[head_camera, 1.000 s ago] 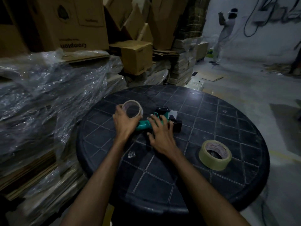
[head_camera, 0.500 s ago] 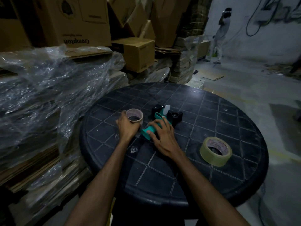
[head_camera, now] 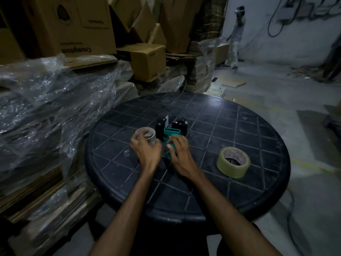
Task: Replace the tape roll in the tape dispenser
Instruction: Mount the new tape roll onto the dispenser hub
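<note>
A black and teal tape dispenser lies near the middle of the round dark table. My right hand grips its teal handle. My left hand holds a nearly bare cardboard tape core just left of the dispenser; whether the core rests on the table I cannot tell. A full roll of clear tape lies flat on the table, to the right of both hands and apart from them.
Plastic-wrapped stacks of flat cardboard press against the table's left side. Cardboard boxes are piled behind. A person stands far back on the concrete floor. A cable runs along the floor at right.
My left hand has kept the core and drawn it slightly nearer. My right hand has slid down the teal handle and curled round it. The camera shifted, and the far person turned.
</note>
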